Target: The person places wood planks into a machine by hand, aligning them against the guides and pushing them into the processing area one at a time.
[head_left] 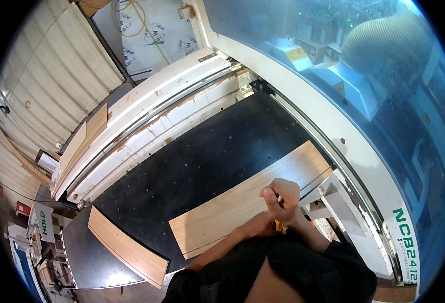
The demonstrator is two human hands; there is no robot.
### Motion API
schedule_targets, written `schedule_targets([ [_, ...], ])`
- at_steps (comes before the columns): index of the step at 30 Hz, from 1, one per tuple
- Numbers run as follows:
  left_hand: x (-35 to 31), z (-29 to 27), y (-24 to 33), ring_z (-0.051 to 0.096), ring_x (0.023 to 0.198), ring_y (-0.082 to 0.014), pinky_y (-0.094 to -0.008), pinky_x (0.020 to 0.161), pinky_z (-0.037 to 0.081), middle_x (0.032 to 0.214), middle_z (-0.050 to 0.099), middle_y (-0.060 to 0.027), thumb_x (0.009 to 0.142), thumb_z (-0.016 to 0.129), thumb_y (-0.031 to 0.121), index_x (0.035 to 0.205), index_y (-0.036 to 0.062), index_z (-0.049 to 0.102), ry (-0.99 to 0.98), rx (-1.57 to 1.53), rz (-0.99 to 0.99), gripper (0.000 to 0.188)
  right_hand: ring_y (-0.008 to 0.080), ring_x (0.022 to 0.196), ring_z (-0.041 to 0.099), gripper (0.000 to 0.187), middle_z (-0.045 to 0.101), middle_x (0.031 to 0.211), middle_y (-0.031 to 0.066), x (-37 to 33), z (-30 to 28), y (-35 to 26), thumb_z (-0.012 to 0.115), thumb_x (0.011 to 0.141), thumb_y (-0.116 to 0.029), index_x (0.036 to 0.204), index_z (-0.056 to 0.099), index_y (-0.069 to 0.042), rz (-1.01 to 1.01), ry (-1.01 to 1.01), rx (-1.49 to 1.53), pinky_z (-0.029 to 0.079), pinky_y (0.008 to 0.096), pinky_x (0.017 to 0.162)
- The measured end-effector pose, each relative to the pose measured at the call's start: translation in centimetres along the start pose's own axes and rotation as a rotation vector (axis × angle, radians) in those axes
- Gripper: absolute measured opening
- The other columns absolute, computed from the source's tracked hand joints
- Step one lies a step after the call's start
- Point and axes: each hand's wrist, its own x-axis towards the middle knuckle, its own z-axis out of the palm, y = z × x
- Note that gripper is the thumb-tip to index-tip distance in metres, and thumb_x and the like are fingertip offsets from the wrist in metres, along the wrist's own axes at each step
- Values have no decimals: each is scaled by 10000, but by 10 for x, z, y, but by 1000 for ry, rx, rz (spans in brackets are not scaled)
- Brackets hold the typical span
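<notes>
Head view: 2 boards point(227, 212) lie placed on the bench point(156, 187); right grip point(283, 196) curled closed, left grip point(264, 223) can't tell; remainder unclear.

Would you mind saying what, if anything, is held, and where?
Cannot be told: a yellow object shows by the partly hidden left hand; nothing shows in the right hand.

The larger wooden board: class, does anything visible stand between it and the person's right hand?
Nothing visible does: the right hand appears over the larger wooden board, though whether they touch cannot be told.

Left hand point(264, 222) partly hidden
</notes>
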Motion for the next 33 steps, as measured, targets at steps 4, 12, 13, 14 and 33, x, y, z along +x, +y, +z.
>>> schedule_targets([
  [4,6,3,-9,668,1138,-380,-414,1003,524,1151,718,-234,899,768,185,1254,-9,634,16,-6,77,426,167,499,566,295,627,620,75,-1,0,1,592,1004,-161,778,673,10,12,59,-5,414,284,483],
  [12,0,-6,7,690,1059,-347,-421,962,534,1137,727,-202,916,750,229,1254,16,642,173,210,137,414,182,780,675,178,685,973,146,-11,1,1,625,997,-99,1118,656,27,163,-57,10,519,297,654],
  [13,0,-7,18,691,1053,-349,-424,960,536,1144,725,-199,918,749,234,1271,14,627,143,109,92,433,176,814,675,233,683,1002,139,-20,0,6,627,1010,-143,1170,639,26,238,-39,66,525,299,682],
  [14,0,-9,24,692,1048,-350,-428,958,538,1151,723,-195,921,749,239,1287,13,612,107,4,50,452,169,849,675,290,680,1032,131,-25,1,12,630,1024,-186,1222,622,25,320,-21,118,532,302,709],
  [33,-16,-9,16,642,1200,-311,-433,1076,508,1347,623,-196,962,733,200,1462,41,429,417,-408,-89,607,346,1207,640,399,685,1232,228,-46,-3,6,551,1053,-295,1277,613,29,735,-588,38,463,413,1054],
])
